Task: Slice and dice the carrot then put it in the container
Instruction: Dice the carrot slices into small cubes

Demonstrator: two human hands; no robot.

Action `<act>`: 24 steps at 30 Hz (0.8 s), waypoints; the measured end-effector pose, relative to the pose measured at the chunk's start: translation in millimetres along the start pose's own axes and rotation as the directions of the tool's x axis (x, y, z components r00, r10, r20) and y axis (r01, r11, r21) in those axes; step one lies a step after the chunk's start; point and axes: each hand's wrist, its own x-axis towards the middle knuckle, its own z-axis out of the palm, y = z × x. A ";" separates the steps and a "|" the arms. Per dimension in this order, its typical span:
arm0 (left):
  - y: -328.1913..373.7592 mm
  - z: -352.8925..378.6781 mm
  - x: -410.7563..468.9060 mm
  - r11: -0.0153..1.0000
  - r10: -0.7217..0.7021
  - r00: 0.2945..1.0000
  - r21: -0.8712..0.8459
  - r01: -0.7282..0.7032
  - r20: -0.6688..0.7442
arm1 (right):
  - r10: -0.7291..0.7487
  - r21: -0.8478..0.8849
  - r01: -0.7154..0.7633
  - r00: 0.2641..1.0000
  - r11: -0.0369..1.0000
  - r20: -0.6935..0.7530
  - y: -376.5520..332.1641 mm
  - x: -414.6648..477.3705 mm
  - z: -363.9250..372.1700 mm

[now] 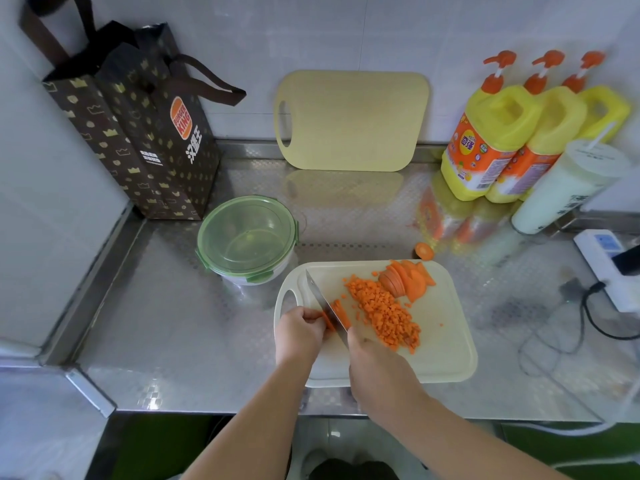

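Note:
On the white cutting board [443,344] lies a heap of diced carrot [384,311], with a stack of carrot slices [407,280] at its far end. My left hand [299,329] pinches a few carrot strips [341,311] against the board. My right hand [372,355] grips the handle of a knife [320,296], whose blade stands across the strips with its tip pointing away from me. A carrot end [424,251] sits on the counter just beyond the board. The round container [247,239] with a green clip lid stands left of the board, lid on.
A brown paper bag [138,133] stands at the back left. A second cutting board [349,121] leans on the wall. Three yellow detergent bottles [491,140] and a white cup with a straw [568,188] crowd the back right. A power strip [604,261] with cables lies at the right.

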 end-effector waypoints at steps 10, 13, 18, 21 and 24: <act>-1.4 0.3 1.4 1.000 0.007 1.000 0.009 -0.007 -0.018 | -0.003 0.002 0.003 1.000 1.000 0.013 -0.3 0.2 2.6; -1.9 0.6 2.1 1.000 0.008 1.000 0.020 -0.008 -0.023 | -0.004 0.012 0.004 1.000 1.000 0.026 0.4 2.5 3.4; -2.3 1.2 3.8 1.000 -0.010 1.000 0.030 0.010 -0.006 | 0.007 0.047 -0.008 1.000 0.999 0.020 -0.5 9.3 6.6; -1.0 0.3 4.1 1.000 -0.017 1.000 0.026 0.017 -0.006 | 0.005 0.054 -0.006 1.000 0.999 0.012 -0.4 13.2 9.4; -0.6 -0.5 2.5 0.999 -0.002 1.000 0.041 0.002 -0.003 | 0.001 0.078 0.000 1.000 0.997 -0.012 4.4 14.7 9.0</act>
